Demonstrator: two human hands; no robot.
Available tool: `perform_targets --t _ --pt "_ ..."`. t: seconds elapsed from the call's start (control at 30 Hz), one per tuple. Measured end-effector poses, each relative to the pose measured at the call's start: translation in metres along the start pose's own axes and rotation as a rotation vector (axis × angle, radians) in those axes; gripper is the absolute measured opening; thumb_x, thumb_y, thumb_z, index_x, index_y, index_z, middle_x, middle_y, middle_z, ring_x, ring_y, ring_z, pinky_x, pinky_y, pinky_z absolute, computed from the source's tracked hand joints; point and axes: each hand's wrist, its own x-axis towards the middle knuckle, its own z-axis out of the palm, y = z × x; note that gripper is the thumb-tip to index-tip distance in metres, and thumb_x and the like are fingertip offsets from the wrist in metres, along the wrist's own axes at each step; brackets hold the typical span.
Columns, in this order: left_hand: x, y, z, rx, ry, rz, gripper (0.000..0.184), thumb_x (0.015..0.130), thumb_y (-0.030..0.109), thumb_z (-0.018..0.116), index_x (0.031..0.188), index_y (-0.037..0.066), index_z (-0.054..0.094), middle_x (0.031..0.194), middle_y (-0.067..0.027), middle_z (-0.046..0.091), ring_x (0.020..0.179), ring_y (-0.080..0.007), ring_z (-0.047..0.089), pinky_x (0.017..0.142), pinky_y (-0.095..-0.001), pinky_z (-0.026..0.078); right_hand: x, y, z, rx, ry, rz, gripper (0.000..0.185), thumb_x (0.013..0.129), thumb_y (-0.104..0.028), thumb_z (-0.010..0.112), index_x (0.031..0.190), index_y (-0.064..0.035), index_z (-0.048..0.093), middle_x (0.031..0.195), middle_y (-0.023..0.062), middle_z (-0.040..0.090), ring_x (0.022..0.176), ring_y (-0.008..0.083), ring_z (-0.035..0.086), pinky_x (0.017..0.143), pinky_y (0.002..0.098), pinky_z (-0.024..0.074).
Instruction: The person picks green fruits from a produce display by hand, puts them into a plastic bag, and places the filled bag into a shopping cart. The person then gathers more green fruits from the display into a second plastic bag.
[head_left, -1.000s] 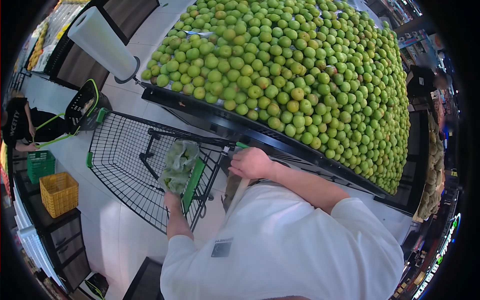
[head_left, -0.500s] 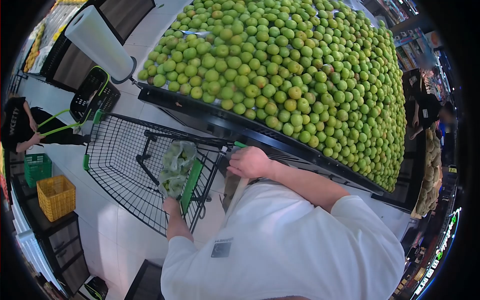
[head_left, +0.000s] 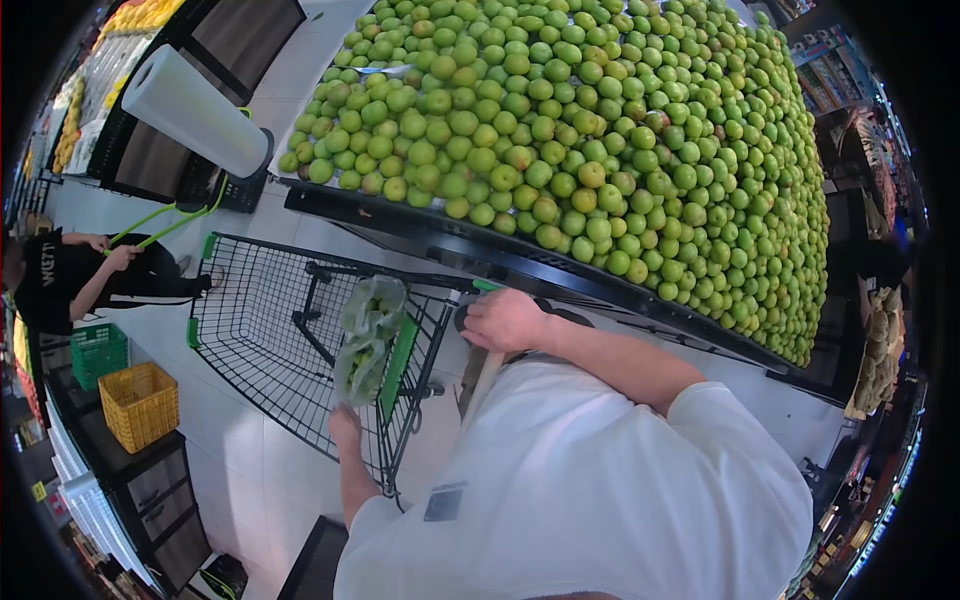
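Observation:
My left hand [head_left: 345, 424] reaches over the near side of a black wire shopping cart [head_left: 265, 345]. Its fingers are closed at the lower end of a clear plastic bag [head_left: 367, 335] with green fruit in it. The bag lies in the cart beside a green flap [head_left: 397, 368]. My right hand [head_left: 505, 322] is closed in a fist at the cart's handle end, next to a green end piece [head_left: 486, 286]. What lies under those fingers is partly hidden. A large heap of round green fruit [head_left: 600, 150] rises on a stand beyond the cart.
The stand's dark edge [head_left: 440, 225] runs along the cart's far side. A roll of plastic bags [head_left: 195, 110] stands at its corner. On the left, a person in black [head_left: 60, 280] holds a basket's green handle. A yellow basket [head_left: 140, 405] and a green crate [head_left: 98, 355] are nearby.
The cart and bag have shifted slightly right in view, with both hands staying at their places. The person on the left and the black basket have moved relative to the cart.

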Motion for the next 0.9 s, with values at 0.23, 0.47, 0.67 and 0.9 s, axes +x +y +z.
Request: perform_targets --t 0.23,0.47,0.67,0.9 --pt "-0.008 -0.004 -0.031 -0.013 0.066 0.08 0.019 0.094 0.017 0.056 0.083 0.001 0.061 0.078 -0.0218 0.065 0.074 -0.0422 0.065 0.066 -0.053 0.052 0.004 -0.006 -0.003 0.022 0.013 -0.007 0.027 0.092 -0.032 0.062 0.076 -0.0094 0.065 0.078 0.0059 0.063 0.079 0.0284 0.066 0.069 0.0414 0.0543" --pt "-0.015 0.002 -0.049 -0.002 0.077 0.048 0.021 0.096 0.016 0.055 0.083 0.002 0.063 0.075 -0.0226 0.064 0.07 -0.0422 0.065 0.065 -0.0523 0.052 0.006 -0.007 -0.002 0.0 0.014 -0.002 0.023 0.091 -0.031 0.063 0.079 -0.0111 0.064 0.079 0.0047 0.063 0.079 0.027 0.066 0.066 0.0405 0.0539" --pt "-0.022 0.002 -0.077 -0.071 0.203 0.083 0.024 0.096 0.016 0.054 0.079 0.001 0.062 0.071 -0.022 0.062 0.068 -0.0429 0.063 0.063 -0.0519 0.05 0.006 -0.008 0.0 0.006 0.014 0.005 0.023 0.091 -0.032 0.063 0.079 -0.0115 0.064 0.078 0.0048 0.063 0.078 0.027 0.066 0.065 0.0407 0.0538" --pt "-0.034 0.022 -0.129 -0.285 0.353 -0.02 0.027 0.098 0.015 0.053 0.077 -0.002 0.059 0.061 -0.0202 0.056 0.058 -0.0378 0.057 0.055 -0.0461 0.042 0.009 -0.008 0.003 0.004 0.025 -0.001 0.027 0.091 -0.032 0.062 0.076 -0.0104 0.064 0.075 0.0058 0.062 0.076 0.0284 0.066 0.067 0.0412 0.0538"
